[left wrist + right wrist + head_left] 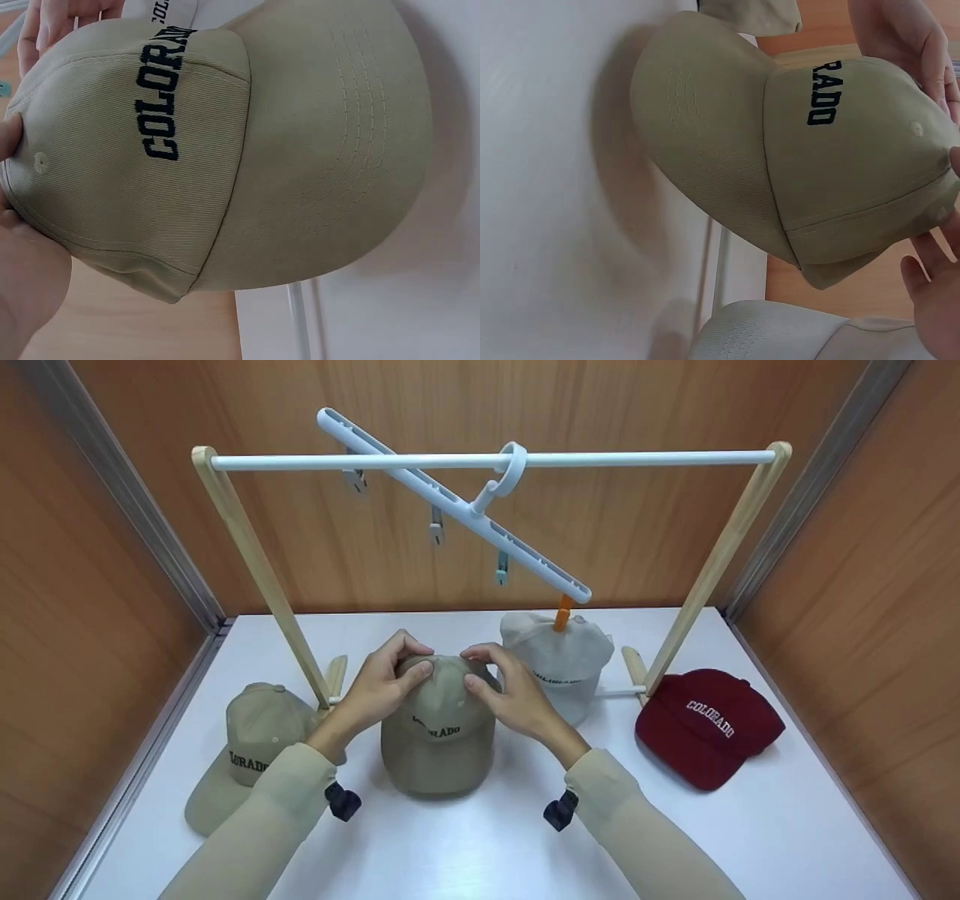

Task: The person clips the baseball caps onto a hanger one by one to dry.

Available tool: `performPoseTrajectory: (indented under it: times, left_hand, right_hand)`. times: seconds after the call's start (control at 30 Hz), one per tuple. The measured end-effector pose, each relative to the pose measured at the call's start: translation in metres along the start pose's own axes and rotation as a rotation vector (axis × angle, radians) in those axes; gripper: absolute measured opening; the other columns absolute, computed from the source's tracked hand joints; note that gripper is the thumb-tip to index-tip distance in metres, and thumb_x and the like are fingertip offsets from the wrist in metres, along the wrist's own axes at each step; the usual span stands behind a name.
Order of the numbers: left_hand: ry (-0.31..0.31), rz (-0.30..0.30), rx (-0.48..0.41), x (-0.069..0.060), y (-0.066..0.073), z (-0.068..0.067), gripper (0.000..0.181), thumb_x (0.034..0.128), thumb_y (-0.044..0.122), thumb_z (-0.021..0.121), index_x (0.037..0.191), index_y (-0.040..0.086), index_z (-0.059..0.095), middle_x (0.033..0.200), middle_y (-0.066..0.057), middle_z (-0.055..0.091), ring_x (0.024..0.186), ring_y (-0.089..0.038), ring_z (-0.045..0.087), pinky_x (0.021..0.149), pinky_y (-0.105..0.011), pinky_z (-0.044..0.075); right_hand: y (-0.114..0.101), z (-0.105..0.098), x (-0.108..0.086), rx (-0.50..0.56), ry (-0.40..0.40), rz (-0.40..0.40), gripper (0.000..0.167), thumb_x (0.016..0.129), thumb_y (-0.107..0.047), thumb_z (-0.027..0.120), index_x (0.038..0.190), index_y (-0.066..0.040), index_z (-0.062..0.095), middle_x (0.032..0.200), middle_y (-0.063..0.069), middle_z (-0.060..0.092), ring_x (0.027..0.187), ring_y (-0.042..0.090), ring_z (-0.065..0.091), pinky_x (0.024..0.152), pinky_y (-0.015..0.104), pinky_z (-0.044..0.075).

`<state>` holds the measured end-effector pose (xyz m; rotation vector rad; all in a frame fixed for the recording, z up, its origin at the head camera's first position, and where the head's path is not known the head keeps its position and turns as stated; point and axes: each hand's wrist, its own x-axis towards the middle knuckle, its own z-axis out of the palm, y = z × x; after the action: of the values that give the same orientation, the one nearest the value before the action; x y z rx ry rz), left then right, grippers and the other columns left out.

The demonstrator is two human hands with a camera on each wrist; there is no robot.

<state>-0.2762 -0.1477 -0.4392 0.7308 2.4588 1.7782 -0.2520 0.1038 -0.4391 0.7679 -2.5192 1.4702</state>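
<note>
Beige sleeves point(645, 819) reach to a khaki cap point(441, 716).
My left grip point(379, 682) and right grip point(519, 690) pinch it above "COLORADO", which the red cap point(705, 735) repeats.

"What lies on the white table point(442, 855)?"
"A khaki baseball cap point(259, 727), left of the left hand point(377, 684); a burgundy Colorado cap point(705, 735), right of the right hand point(520, 694)."
"Anything standing?"
"A garment rack point(637, 459), straddling both hands."

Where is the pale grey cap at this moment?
In the head view, right of centre, the pale grey cap is held by the orange clip at the lower-right end of the hanger, partly behind the right hand.
</note>
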Motion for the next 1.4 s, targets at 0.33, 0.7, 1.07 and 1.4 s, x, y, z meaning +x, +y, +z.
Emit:
performPoseTrajectory:
  times: [0.33, 0.7, 1.07, 1.4]
  left_hand:
    - [0.077, 0.044, 0.047, 0.005, 0.014, 0.007, 0.016, 0.1044, 0.010, 0.068, 0.120, 0.009, 0.065, 0.116, -0.003, 0.074, 0.111, -0.017, 0.069, 0.106, -0.042, 0.053]
    - [0.094, 0.095, 0.111, 0.013, 0.027, 0.004, 0.012, 0.1054, 0.010, 0.067, 0.117, 0.010, 0.066, 0.116, 0.000, 0.074, 0.112, -0.013, 0.072, 0.102, -0.036, 0.057]
    - [0.142, 0.118, 0.109, 0.028, 0.039, 0.008, 0.011, 0.1046, 0.009, 0.068, 0.115, 0.012, 0.066, 0.116, 0.002, 0.074, 0.113, -0.013, 0.070, 0.103, -0.037, 0.056]
    - [0.105, 0.137, 0.124, 0.040, 0.051, 0.007, 0.013, 0.1054, 0.009, 0.067, 0.117, 0.013, 0.066, 0.114, 0.001, 0.072, 0.114, -0.012, 0.069, 0.106, -0.037, 0.055]
  right_hand:
    - [-0.002, -0.008, 0.002, 0.033, 0.023, 0.045, 0.028, 0.105, -0.019, 0.070, 0.132, -0.013, 0.066, 0.114, 0.001, 0.066, 0.105, 0.017, 0.062, 0.105, 0.040, 0.053]
    - [-0.009, -0.021, 0.005, -0.006, 0.002, 0.071, 0.023, 0.107, -0.023, 0.067, 0.130, -0.022, 0.067, 0.108, -0.002, 0.064, 0.103, 0.016, 0.060, 0.099, 0.037, 0.052]
    - [-0.016, -0.035, 0.016, -0.084, 0.062, -0.009, 0.026, 0.105, -0.014, 0.070, 0.130, -0.009, 0.067, 0.105, 0.004, 0.067, 0.095, 0.018, 0.058, 0.088, 0.032, 0.052]
    - [-0.019, -0.046, 0.018, -0.036, 0.096, 0.025, 0.028, 0.104, -0.016, 0.071, 0.131, -0.009, 0.068, 0.107, 0.005, 0.068, 0.097, 0.018, 0.061, 0.095, 0.030, 0.055]
